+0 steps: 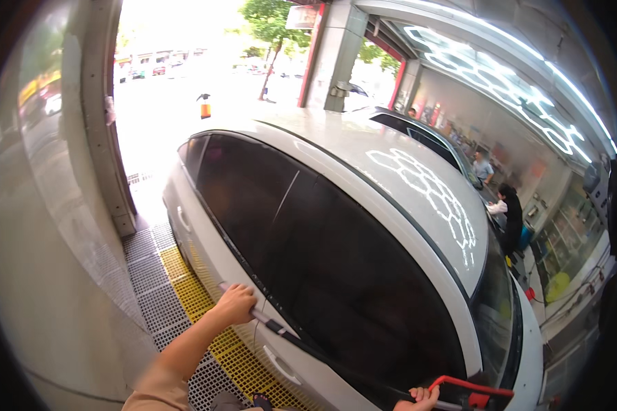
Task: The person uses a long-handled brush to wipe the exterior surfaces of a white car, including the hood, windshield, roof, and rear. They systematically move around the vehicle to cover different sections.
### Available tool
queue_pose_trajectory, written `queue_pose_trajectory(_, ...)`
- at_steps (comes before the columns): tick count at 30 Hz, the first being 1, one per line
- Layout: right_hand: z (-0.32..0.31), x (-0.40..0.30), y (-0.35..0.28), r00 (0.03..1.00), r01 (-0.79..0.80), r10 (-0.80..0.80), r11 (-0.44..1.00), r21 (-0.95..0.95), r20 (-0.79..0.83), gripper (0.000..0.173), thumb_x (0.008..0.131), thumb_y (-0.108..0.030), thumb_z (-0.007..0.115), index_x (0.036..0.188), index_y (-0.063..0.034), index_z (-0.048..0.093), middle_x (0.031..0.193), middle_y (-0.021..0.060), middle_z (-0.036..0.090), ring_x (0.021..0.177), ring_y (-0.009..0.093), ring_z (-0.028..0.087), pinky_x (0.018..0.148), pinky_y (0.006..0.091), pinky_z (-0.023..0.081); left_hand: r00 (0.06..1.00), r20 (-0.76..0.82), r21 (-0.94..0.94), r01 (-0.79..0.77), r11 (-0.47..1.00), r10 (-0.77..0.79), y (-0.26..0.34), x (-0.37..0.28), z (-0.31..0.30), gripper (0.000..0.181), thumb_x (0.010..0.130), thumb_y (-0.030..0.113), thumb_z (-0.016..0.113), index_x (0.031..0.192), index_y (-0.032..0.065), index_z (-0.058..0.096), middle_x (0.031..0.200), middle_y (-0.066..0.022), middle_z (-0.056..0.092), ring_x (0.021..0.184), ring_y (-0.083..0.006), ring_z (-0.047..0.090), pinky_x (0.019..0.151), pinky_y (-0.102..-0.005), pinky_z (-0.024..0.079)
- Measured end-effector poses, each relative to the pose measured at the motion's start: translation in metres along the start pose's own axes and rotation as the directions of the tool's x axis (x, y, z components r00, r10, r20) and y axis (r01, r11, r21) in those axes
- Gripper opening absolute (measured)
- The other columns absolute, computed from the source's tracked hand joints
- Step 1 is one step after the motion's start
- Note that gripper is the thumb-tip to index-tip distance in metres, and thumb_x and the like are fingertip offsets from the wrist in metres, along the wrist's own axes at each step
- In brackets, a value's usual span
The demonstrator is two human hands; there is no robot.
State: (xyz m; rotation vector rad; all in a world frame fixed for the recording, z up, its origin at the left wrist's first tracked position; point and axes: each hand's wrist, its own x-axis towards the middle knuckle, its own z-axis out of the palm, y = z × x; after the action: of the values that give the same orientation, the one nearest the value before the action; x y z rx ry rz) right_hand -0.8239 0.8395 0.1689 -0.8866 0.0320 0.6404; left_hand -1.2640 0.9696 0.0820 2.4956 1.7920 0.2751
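My left hand (238, 303) is closed around the grey end of a long pole (277, 329) with black sections. The pole slants down to the right along the side of a white car (288, 144), across the lower edge of its dark side windows (329, 246). Near the bottom edge, my right hand (419, 399) grips the same pole close to a red-framed tool head (473, 393). The head sits beside the front of the car, and its exact kind cannot be told. Whether the pole touches the door is unclear.
Grey and yellow floor grating (195, 287) runs between the car and a glossy wall (67, 231) on my left. A second, dark car (421, 136) stands beyond. Two people work near it, one in dark clothing (511, 216). An orange spray bottle (205, 108) stands past the white car.
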Motion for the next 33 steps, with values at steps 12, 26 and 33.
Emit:
queue_pose_trajectory(12,0.248,-0.153,0.262,0.789,-0.156,0.263,0.96,-0.233,0.555,0.025,0.078,-0.001,0.063,0.064,-0.0108,0.044,0.049,-0.0027,0.039,0.035,0.007,0.037,0.032,0.0231,0.029,0.837,0.221,-0.378,0.546,0.747,-0.5,-0.182,-0.208,0.222,0.028,0.077,0.034,0.066,0.08,0.0063,0.068,0.078,-0.0223,0.064,0.076,-0.0407,0.061,0.063,-0.0482,0.046)
queue_pose_trajectory(26,0.366,-0.255,0.486,0.198,-0.095,0.468,0.884,-0.458,0.861,0.04,0.095,-0.048,0.043,0.096,-0.008,0.041,0.062,-0.0012,0.042,0.042,0.007,0.042,0.038,0.0239,0.037,0.861,0.459,-0.232,0.354,0.906,-0.219,-0.271,-0.041,0.087,0.034,0.077,0.041,0.065,0.078,0.0068,0.066,0.073,-0.0193,0.064,0.067,-0.0378,0.062,0.06,-0.0493,0.046)
queue_pose_trajectory(33,0.225,-0.158,0.327,0.332,-0.285,0.302,0.935,-0.21,0.894,0.029,0.099,-0.036,0.038,0.111,-0.0089,0.039,0.074,0.003,0.045,0.063,0.01,0.049,0.059,0.0262,0.044,0.864,0.503,-0.241,0.132,0.962,0.008,-0.184,0.014,0.088,0.035,0.078,0.042,0.064,0.078,0.0071,0.065,0.074,-0.0187,0.065,0.068,-0.0378,0.062,0.06,-0.0496,0.047)
